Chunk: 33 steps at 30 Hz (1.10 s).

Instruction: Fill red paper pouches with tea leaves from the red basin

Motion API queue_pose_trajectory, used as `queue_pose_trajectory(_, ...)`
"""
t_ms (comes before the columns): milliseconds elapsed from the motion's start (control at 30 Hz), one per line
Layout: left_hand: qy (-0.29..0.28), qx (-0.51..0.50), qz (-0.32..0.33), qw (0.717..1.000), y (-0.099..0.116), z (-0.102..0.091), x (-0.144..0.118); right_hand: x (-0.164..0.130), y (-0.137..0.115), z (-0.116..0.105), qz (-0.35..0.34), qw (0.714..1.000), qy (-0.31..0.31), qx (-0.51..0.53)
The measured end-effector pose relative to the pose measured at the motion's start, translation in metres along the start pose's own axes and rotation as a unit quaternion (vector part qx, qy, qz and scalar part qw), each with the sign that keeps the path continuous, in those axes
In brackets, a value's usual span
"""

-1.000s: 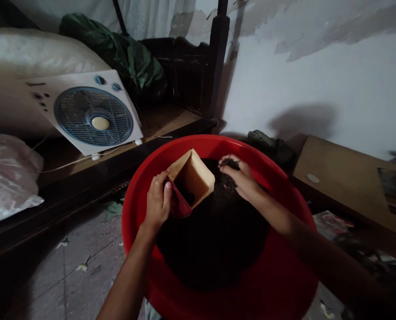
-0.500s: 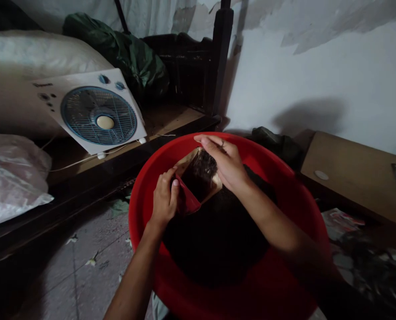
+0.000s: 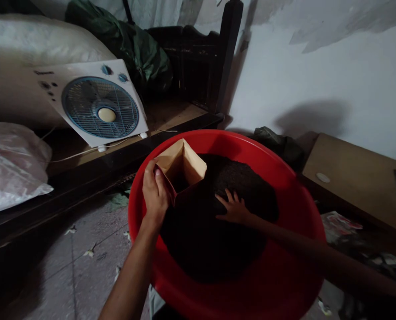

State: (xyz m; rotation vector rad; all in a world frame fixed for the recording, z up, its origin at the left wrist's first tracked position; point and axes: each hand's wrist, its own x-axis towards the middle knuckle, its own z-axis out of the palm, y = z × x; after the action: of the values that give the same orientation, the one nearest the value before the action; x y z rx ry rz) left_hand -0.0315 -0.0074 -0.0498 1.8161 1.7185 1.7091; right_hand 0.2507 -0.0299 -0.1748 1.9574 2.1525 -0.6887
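1. Left hand [image 3: 155, 192]: fingers and thumb closed on the near-left edge of an open paper bag [image 3: 181, 165], holding its mouth open toward the camera. Bag is tan inside; a red outer face shows at the near edge, just under the thumb.
2. Paper bag position: stands tilted in the far-left part of a red basin [image 3: 294, 195], its lower end against the dark loose material [image 3: 218, 222] that fills the basin's middle. Some dark matter is visible inside the bag's bottom.
3. Right hand [image 3: 233, 208]: fingers spread, palm down, resting flat on the dark loose material just right of the bag; not touching the bag. It grips nothing.
4. Red basin: sits on the floor, near centre of the view, both forearms reaching into it from the near side.
5. Surroundings: white box fan [image 3: 94, 103] leaning on a wooden ledge to the far left; plastic sack [image 3: 11, 171] at the left edge; wooden board [image 3: 354, 178] to the right, against a peeling white wall [image 3: 318, 75].
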Motion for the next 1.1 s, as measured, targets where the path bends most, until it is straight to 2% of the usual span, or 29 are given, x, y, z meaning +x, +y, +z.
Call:
queue_pose_trajectory(100,-0.033,-0.01,0.054,0.998,-0.001,0.003,-0.004,-0.015,-0.002,0.005,-0.048,0.993,-0.055,-0.091)
queue_pose_trajectory(233,-0.056,0.001,0.1,0.993,-0.002,0.004,-0.008,-0.028,0.0,0.007,-0.095,0.989,-0.059,-0.098)
queue_pose_trajectory(300,-0.043,0.011,0.093,0.995,-0.001,0.004,-0.008,-0.033,0.003,0.013,-0.111,0.99,-0.071,-0.056)
queue_pose_trajectory(400,-0.033,0.012,0.073,0.997,-0.001,0.003,-0.006,-0.038,0.008,0.02,-0.151,0.98,-0.106,0.08)
queue_pose_trajectory(533,-0.04,0.003,0.094,0.995,0.0,0.002,-0.005,-0.039,0.007,0.006,-0.195,0.947,-0.134,0.215)
queue_pose_trajectory(567,-0.046,-0.002,0.111,0.993,0.0,0.002,-0.005,-0.039,0.003,-0.003,-0.189,0.942,-0.114,0.254)
queue_pose_trajectory(633,-0.061,-0.012,0.145,0.987,0.0,0.001,-0.005,-0.041,-0.009,-0.029,-0.154,0.921,-0.028,0.356)
queue_pose_trajectory(700,-0.074,-0.019,0.169,0.983,0.001,0.0,-0.005,-0.044,-0.026,-0.062,-0.094,0.874,0.093,0.468)
queue_pose_trajectory(733,-0.078,-0.021,0.177,0.981,0.001,-0.001,-0.006,-0.046,-0.035,-0.081,-0.07,0.836,0.149,0.524)
queue_pose_trajectory(800,-0.086,-0.023,0.183,0.979,0.001,-0.003,-0.007,-0.05,-0.054,-0.117,-0.053,0.741,0.24,0.625)
queue_pose_trajectory(867,-0.093,-0.023,0.183,0.978,0.001,-0.004,-0.007,-0.051,-0.073,-0.147,-0.076,0.655,0.308,0.685)
queue_pose_trajectory(900,-0.096,-0.022,0.184,0.978,0.002,-0.004,-0.008,-0.05,-0.082,-0.158,-0.099,0.626,0.338,0.696)
queue_pose_trajectory(933,-0.099,-0.022,0.185,0.978,0.002,-0.004,-0.008,-0.048,-0.092,-0.167,-0.123,0.607,0.364,0.696)
queue_pose_trajectory(1000,-0.108,-0.02,0.186,0.976,0.002,-0.003,-0.008,-0.043,-0.111,-0.176,-0.178,0.594,0.405,0.672)
queue_pose_trajectory(1067,-0.114,-0.016,0.186,0.976,0.002,-0.002,-0.008,-0.039,-0.129,-0.18,-0.234,0.603,0.435,0.626)
queue_pose_trajectory(1100,-0.114,-0.014,0.184,0.976,0.002,-0.002,-0.008,-0.038,-0.137,-0.181,-0.263,0.618,0.444,0.593)
